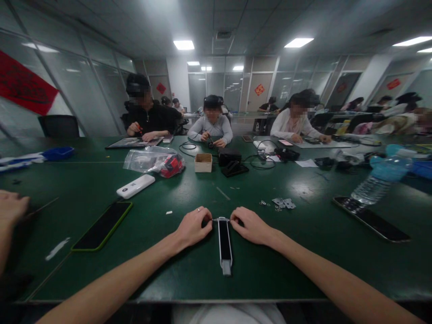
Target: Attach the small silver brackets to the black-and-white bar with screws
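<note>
A narrow device with a white frame and a long black face (pixel 224 243) lies flat on the green table, its grey tab toward me. At its far end a thin, light-coloured crosspiece sticks out to both sides. My left hand (pixel 195 227) is closed in a pinch at the left tip of that crosspiece. On the opposite side my right hand (pixel 251 225) pinches the right tip, fingers curled. Both hands rest on the table, and the fingertips partly hide what they grip. Small metal plates (pixel 284 203) and several tiny rings lie beyond my right hand.
On the left are a green-edged phone (pixel 103 226), a white device (pixel 136 186) and another person's hand (pixel 11 207). Ahead sit a plastic bag (pixel 145 161) and a small open box (pixel 203 163). A bottle (pixel 374 184) and dark phone (pixel 381 222) lie right. People work opposite.
</note>
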Demonstrator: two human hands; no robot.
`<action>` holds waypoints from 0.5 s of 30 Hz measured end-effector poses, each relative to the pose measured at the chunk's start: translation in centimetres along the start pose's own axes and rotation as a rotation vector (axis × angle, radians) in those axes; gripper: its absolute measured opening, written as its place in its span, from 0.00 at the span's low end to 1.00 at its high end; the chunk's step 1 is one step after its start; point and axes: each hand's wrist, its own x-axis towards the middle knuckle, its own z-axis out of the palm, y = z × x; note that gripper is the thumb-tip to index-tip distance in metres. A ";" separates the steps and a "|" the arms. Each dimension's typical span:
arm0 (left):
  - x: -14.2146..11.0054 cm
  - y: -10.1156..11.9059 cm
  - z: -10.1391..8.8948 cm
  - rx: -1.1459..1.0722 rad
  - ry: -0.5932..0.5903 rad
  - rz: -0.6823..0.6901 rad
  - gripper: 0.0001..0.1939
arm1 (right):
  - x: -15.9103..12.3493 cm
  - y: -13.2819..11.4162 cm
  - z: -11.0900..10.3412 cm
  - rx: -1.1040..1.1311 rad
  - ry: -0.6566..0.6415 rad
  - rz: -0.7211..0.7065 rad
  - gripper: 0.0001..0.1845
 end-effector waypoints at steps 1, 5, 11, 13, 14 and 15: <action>0.0 0.0 0.0 0.000 0.002 0.006 0.04 | 0.0 0.0 0.0 0.001 -0.001 -0.002 0.09; 0.0 -0.2 0.1 -0.001 0.003 0.032 0.05 | -0.1 0.0 -0.1 0.000 0.001 -0.006 0.09; 0.0 -0.4 0.2 -0.006 0.001 0.044 0.05 | -0.1 0.0 -0.1 0.014 -0.019 0.008 0.10; 0.1 -0.4 0.3 -0.010 -0.009 0.044 0.06 | -0.1 0.1 0.0 0.018 -0.014 0.003 0.10; 0.1 -0.4 0.3 -0.011 -0.014 0.043 0.06 | 0.0 0.1 0.0 0.019 -0.010 -0.002 0.10; 0.1 -0.4 0.2 -0.012 -0.019 0.043 0.07 | 0.0 0.1 0.0 0.020 -0.006 -0.006 0.10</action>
